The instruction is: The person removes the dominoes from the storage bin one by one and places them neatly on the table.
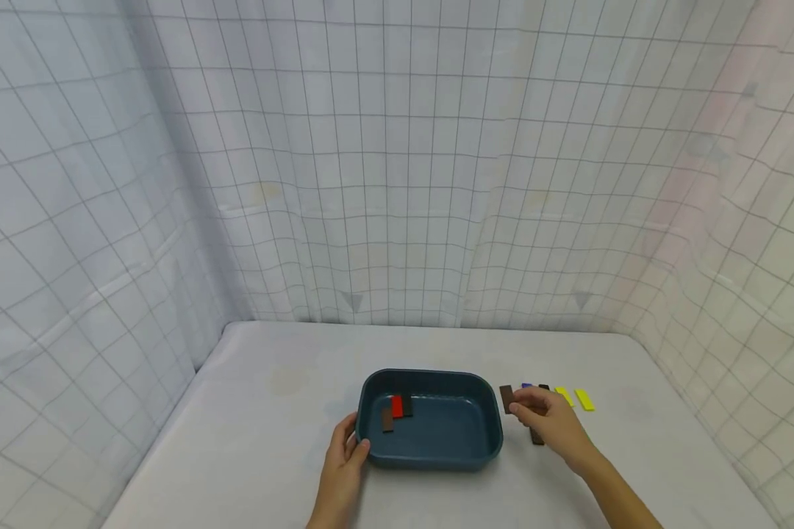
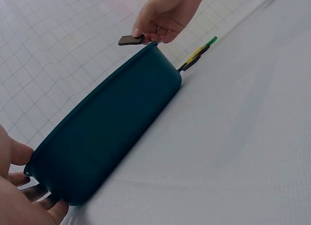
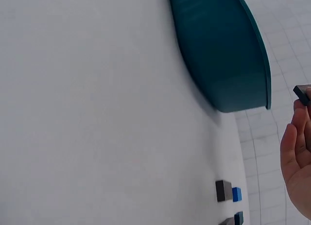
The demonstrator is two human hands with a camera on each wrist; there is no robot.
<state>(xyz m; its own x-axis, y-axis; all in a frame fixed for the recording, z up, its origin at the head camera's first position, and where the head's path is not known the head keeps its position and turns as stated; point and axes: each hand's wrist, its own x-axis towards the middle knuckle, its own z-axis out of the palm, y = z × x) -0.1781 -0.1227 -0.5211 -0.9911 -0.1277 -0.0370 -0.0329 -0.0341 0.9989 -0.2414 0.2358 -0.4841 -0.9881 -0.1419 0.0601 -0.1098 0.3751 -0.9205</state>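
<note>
Fingers of your L hand (image 1: 342, 463) are clasped on the L end of the dark teal tub (image 1: 430, 463), thumb at the rim; prob. just steadying it on the bench (image 1: 251, 455). Inside, toward the L side, you've got a brown block (image 1: 387, 420), red block (image 1: 397, 408) & black block (image 1: 407, 406) grouped close, so filling looks part done.

Just past the R rim, your R hand (image 1: 556, 425) has a second brown block (image 1: 507, 399) pinched betw. thumb & fingers, up off the bench, not over the tub yet. Step in hand, I'd judge: transferring that piece in. Next move prob. calls for a short shift L across the rim, w/o clipping the wall, then lower & release near the other 3.

Around your R hand on the bench: blue block (image 1: 526, 385), dark block (image 1: 537, 436) on the near side, another black block (image 1: 544, 386), then yellow block (image 1: 565, 397) & second yellow block (image 1: 584, 400) furthest R. Hand hides some, so can't give a full count; L wrist view adds a green piece (image 2: 213, 40).
</note>
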